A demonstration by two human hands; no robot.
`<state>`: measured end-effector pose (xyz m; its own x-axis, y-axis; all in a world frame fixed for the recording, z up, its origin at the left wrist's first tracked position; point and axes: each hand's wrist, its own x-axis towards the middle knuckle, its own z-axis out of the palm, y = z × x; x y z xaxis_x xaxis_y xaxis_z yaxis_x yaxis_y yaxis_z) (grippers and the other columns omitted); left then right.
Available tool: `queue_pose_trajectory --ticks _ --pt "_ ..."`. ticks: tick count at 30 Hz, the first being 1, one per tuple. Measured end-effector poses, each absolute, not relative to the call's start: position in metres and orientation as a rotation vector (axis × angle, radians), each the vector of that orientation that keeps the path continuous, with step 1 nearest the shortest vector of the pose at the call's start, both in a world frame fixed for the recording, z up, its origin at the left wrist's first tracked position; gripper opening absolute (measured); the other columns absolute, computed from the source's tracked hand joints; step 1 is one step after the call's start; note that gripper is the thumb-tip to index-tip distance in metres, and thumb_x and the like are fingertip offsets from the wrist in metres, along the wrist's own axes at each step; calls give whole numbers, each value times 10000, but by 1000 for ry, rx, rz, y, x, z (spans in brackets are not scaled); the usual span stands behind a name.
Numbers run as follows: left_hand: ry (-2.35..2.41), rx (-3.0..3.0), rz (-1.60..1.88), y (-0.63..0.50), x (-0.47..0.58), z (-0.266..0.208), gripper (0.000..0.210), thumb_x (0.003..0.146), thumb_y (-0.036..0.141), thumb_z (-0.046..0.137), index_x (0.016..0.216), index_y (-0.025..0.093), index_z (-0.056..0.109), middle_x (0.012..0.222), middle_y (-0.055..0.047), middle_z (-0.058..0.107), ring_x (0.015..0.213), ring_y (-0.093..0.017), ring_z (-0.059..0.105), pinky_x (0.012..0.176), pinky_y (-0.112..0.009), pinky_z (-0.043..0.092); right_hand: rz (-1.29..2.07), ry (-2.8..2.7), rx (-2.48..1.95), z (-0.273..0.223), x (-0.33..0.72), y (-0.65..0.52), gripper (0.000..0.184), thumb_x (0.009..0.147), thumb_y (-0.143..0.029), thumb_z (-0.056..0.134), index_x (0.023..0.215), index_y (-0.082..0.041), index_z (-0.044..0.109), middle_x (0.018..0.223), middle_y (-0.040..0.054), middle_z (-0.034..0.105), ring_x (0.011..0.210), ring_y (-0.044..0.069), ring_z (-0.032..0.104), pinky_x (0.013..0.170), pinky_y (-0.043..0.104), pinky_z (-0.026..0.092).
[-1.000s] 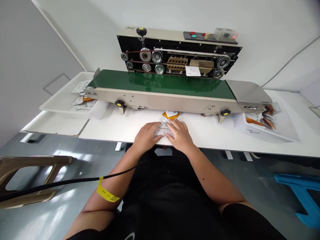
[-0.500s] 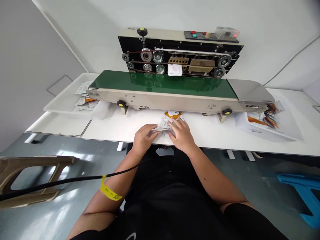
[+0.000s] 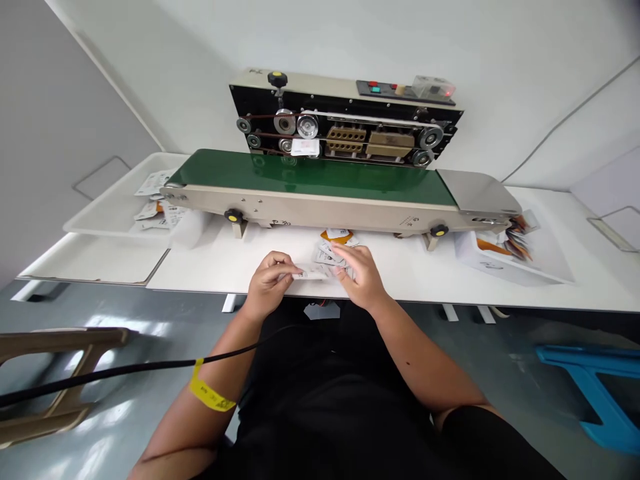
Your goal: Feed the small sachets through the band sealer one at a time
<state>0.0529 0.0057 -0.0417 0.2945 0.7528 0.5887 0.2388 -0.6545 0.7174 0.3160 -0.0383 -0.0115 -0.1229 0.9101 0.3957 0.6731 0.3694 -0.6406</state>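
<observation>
Left hand [image 3: 270,285] closed, thumb and fingertips pinched on the left end of a white packet [image 3: 309,272], over the near part of the white table [image 3: 415,273]. Right hand [image 3: 361,277] part-open, fingers curved and thumb set apart, close to the packet's right end and partly over a loose heap of packets [image 3: 324,255]; cannot tell whether touching either. On the heap's far side, an orange packet [image 3: 330,238], just nearer than the conveyor [image 3: 325,210].

Probably best to keep the left pinch at the very edge, light enough not to crease, and to steady the right end with fingertips rather than the palm. Worth keeping the packet flat and feeling for a second one stuck underneath, being thin and likely to cling. Better, too, to hold the right fingers clear of the heap, so as not to drag neighbours along.

Compared with half a second ago: left hand shifted left, farther from the right, with more of the packet showing between; right fingers drawn closer together. Farther back, another white packet [image 3: 305,147] carried left along the machine [image 3: 350,100], from the brass block to the left-hand wheels.
</observation>
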Motion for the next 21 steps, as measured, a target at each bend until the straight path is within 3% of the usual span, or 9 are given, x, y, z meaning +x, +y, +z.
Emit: queue_pose_trajectory --ticks 4,7,10,14,18,21 --pt "826 2053 1346 5 50 -40 181 1027 357 681 958 261 818 1122 -103 708 1040 -238 693 905 -422 609 869 -1892 -1373 0 306 -33 455 975 -388 670 1415 -285 713 1177 79 775 1111 288 657 976 478 565" --pt "827 2049 1337 4 50 -41 162 1019 343 695 942 264 813 1176 -106 708 1084 -246 704 922 -441 633 1364 -1813 -1282 5 304 -30 357 958 -410 703 1275 -264 776 890 27 743 766 192 658 723 351 562" --pt "861 2043 1359 4 53 -42 151 993 374 730 1073 265 798 1269 -122 670 1185 -274 677 963 -477 645 1540 -1731 -1229 19 320 -25 253 904 -378 759 1098 -221 793 782 0 705 642 139 614 600 273 510" --pt "840 2028 1372 4 56 -41 343 988 360 731 1317 267 701 1351 -149 615 1260 -291 632 873 -426 679 1237 -1416 -1293 65 386 -4 251 835 -308 801 1054 -195 753 852 29 749 602 120 626 521 229 497" --pt "888 2101 1377 2 59 -37 277 1012 295 689 1286 258 700 1335 -139 620 1174 -258 656 864 -410 671 655 -926 -1364 117 480 36 158 864 -160 670 1017 -182 706 677 -2 672 479 102 556 373 165 318" --pt "923 2122 1425 0 60 -34 233 1021 263 666 1250 249 703 1312 -132 627 1136 -242 658 854 -397 660 482 -715 -1502 136 529 63 145 866 -61 585 906 -179 659 554 -33 572 427 94 488 345 153 250"
